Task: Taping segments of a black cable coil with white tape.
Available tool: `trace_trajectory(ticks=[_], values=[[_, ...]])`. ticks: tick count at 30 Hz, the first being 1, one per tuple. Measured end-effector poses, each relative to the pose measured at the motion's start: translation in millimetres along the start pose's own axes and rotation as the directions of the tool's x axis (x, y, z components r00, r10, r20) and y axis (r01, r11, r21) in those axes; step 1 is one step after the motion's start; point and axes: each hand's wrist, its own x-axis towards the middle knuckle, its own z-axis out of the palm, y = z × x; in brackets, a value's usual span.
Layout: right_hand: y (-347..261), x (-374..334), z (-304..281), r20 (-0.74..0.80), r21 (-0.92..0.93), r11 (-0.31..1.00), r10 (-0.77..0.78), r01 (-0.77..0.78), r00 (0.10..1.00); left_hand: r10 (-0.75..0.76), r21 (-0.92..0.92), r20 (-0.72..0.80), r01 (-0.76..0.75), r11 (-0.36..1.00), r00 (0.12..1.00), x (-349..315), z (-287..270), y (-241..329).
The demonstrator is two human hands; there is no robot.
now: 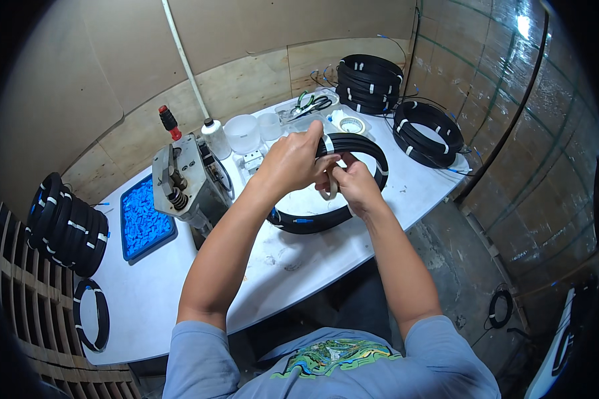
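Blk cable coil [304, 223] at mid-counter [279, 267]; can't tell if it's touching. L hand [293, 158] has fingers closed on its 11 o'clock side, nr a white band [327, 144]; R hand [358, 186] reaches over 4 o'clock, fingers pinching a pale strip [331, 192] inside. Metal machine [196, 174] at 9 o'clock, blue-parts tray [154, 249] beyond; coil stacks [369, 86] at 1 & 2.

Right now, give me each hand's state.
Left hand: closed on the black cable coil.
Right hand: curled beside a pale loop; exact grip cannot be told.
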Motion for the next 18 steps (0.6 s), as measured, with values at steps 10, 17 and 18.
trace_trajectory(ticks=[10, 17, 18], values=[[-53.7, -54.9, -17.6, 0.089, -0.689, 0.579, -0.529, 0.436, 0.844, 0.066, 0.074, -0.036, -0.063, 0.995, 0.997, -5.9, 0.8, -5.9], [-116.3, 52.5, -34.8, 0.351, -0.856, 0.340, -0.171, 0.390, 0.921, 0.047, 0.072, -0.026, -0.045, 0.996, 0.999, -2.0, 1.6, 11.5], [-117.0, 64.9, -35.6, 0.376, -0.856, 0.370, -0.037, 0.362, 0.926, 0.038, 0.068, -0.037, -0.035, 0.997, 0.999, -2.0, 3.3, 12.2]])
